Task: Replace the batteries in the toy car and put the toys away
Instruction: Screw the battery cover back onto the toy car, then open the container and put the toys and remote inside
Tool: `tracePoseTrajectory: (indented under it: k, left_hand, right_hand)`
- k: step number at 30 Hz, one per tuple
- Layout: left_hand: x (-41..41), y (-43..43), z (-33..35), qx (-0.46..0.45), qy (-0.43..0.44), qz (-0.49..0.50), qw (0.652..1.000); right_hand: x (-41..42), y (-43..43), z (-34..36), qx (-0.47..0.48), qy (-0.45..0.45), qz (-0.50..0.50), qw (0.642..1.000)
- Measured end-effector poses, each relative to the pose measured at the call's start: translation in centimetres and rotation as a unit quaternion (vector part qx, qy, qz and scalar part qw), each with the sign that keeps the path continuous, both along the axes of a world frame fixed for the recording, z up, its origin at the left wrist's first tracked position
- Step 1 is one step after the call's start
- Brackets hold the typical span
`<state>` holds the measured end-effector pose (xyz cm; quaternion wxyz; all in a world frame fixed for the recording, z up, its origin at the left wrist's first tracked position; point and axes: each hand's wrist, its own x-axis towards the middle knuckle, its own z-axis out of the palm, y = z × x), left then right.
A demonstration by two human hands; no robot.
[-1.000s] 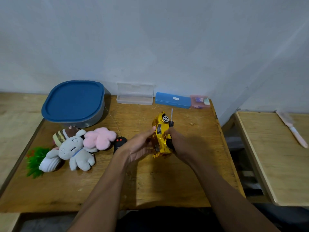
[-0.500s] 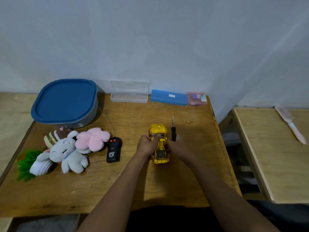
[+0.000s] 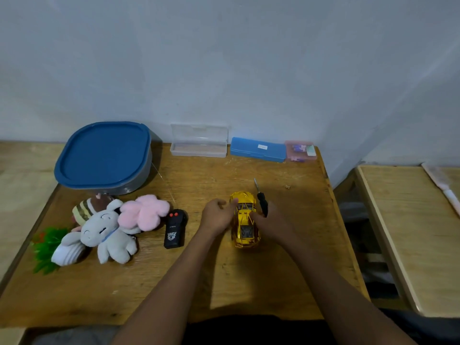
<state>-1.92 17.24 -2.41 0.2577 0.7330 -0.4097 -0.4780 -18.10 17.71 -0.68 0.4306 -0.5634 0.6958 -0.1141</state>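
Toy car (image 3: pixel 245 221) upright on table (image 3: pixel 99 295), directly between hands, long axis running away from wrists. Right hand (image 3: pixel 272 221) grasps screwdriver (image 3: pixel 262 205), fingertips on car. Left hand (image 3: pixel 217 217) curled against car's side; grip unclear.

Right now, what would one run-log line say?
toy car: upright on table | left hand: against car's side, grip unclear | right hand: holds screwdriver, touches car

A home room: plush toys (image 3: pixel 104 230) on wooden table (image 3: pixel 174 282), bare wall.
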Motion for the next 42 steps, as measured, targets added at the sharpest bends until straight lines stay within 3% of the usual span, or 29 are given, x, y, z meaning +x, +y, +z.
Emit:
tracePoseTrajectory:
  k: [6, 12, 19, 30, 38, 42]
  left_hand:
    - [6.7, -6.0, 3.4, -0.083, -0.014, 0.099, 0.991]
    - [12.3, -13.9, 3.7, -0.042, -0.054, 0.157, 0.985]
    - [13.4, -18.1, 1.0, -0.023, -0.038, 0.189, 0.981]
    - [14.6, -18.2, -1.1, -0.049, -0.029, 0.207, 0.977]
    - [15.0, -18.1, -1.5, -0.044, -0.015, 0.206, 0.977]
    - [15.0, -18.1, -1.3, -0.043, -0.008, 0.207, 0.977]
  right_hand:
    - [0.9, -2.9, 3.5, -0.060, 0.035, 0.053, 0.996]
    - [3.0, -7.5, 5.5, -0.075, -0.003, 0.142, 0.987]
    - [5.5, -13.8, 3.9, -0.119, 0.117, 0.247, 0.954]
    - [13.4, -21.9, -0.6, -0.185, 0.160, 0.267, 0.932]
    - [15.3, -23.2, -3.3, -0.204, 0.168, 0.216, 0.940]
    - [15.3, -23.2, -3.7, -0.230, 0.182, 0.231, 0.928]
